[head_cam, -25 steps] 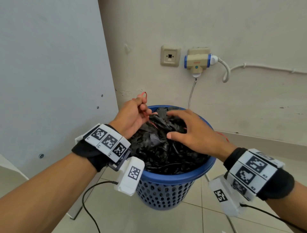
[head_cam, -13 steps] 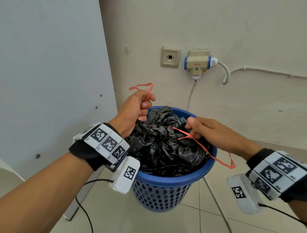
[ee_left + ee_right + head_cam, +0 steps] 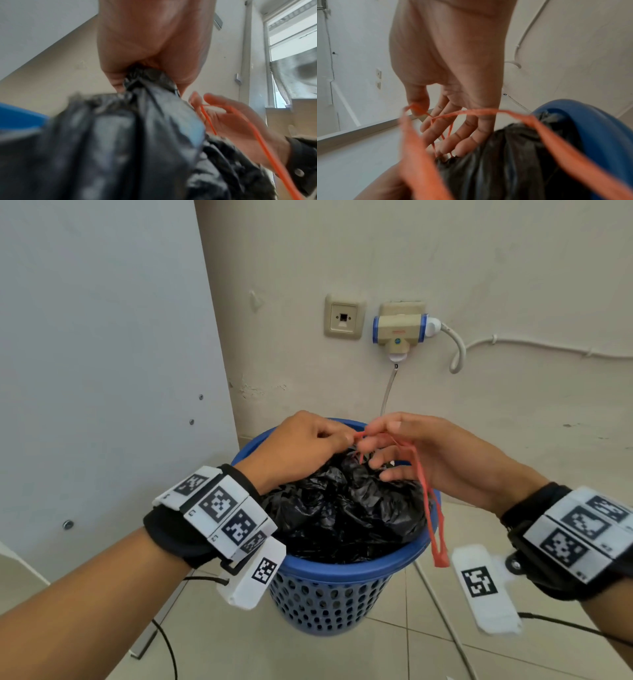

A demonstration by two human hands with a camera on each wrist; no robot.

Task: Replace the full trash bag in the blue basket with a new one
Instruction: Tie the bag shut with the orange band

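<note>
The blue basket, a perforated plastic bin on the tiled floor by the wall, holds the full trash bag. The black, crinkled, glossy plastic is heaped up to and slightly above the basket's rim, and its top is gathered into a bunched neck near the far side.

On the left, a grey panel stands beside the basket. The left hand reaches over the rim, knuckles up, with its fingers curled; the left wrist view shows this grip closed round the gathered neck of the bag, black plastic squeezed out below the fist.

Just to its right, touching it fingertip to fingertip, the right hand hovers over the bag's far side. Its thumb and forefinger pinch the red drawstring where it meets the left hand, while the other fingers are spread and only loosely bent above the plastic. In the right wrist view, thin strands of the drawstring run from the bag's neck up between these fingers. From the pinch, a long loop of the flat red band hangs over the right rim of the basket and dangles outside it.

Above the basket, a wall socket and a plug adapter with white cables sit on the wall.
</note>
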